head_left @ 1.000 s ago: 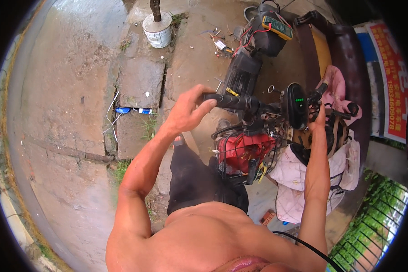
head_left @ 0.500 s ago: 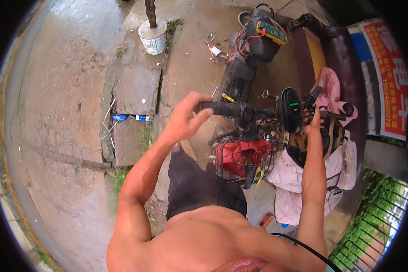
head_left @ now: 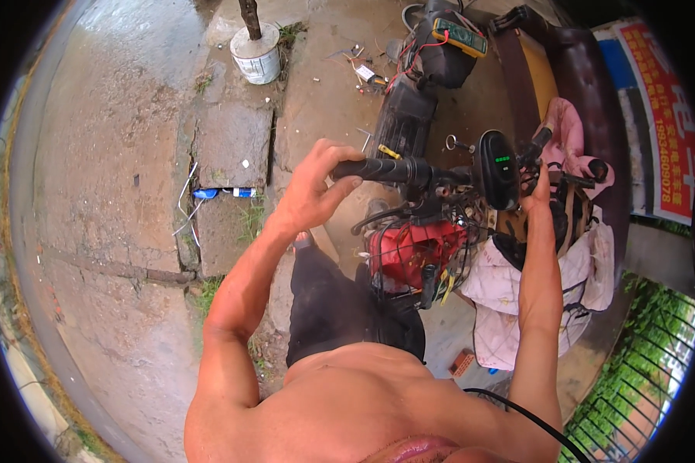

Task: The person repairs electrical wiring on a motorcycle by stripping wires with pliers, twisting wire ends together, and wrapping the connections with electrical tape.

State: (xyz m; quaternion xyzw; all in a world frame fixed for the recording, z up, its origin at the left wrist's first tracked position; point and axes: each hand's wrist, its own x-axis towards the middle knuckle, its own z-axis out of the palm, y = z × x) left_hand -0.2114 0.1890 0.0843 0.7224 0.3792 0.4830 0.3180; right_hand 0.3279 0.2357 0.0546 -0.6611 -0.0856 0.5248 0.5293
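Observation:
An electric two-wheeler's handlebar stretches in front of me, with a lit oval display [head_left: 496,170] at its middle. My left hand [head_left: 310,185] is closed around the outer end of the black left grip [head_left: 374,169], thumb on the near side and fingers on the far side. Past the display, my right hand [head_left: 537,190] is curled at the right part of the handlebar [head_left: 534,150]; its fingertips are partly hidden. A key ring [head_left: 452,143] hangs just left of the display. Below the bar sits a wire basket with a red bag [head_left: 417,251] in it.
A multimeter [head_left: 461,38] with a red lead lies on the far black seat. A yellow-handled tool [head_left: 389,152] rests on the black footboard [head_left: 405,116]. A quilted pink-white cover [head_left: 510,301] drapes at right, before a dark sofa [head_left: 591,100]. A white bucket [head_left: 255,58] holds a trunk.
The left end of the handlebar has shifted slightly up and left in view, with my left hand still on it. My right hand stays at the right side of the bar.

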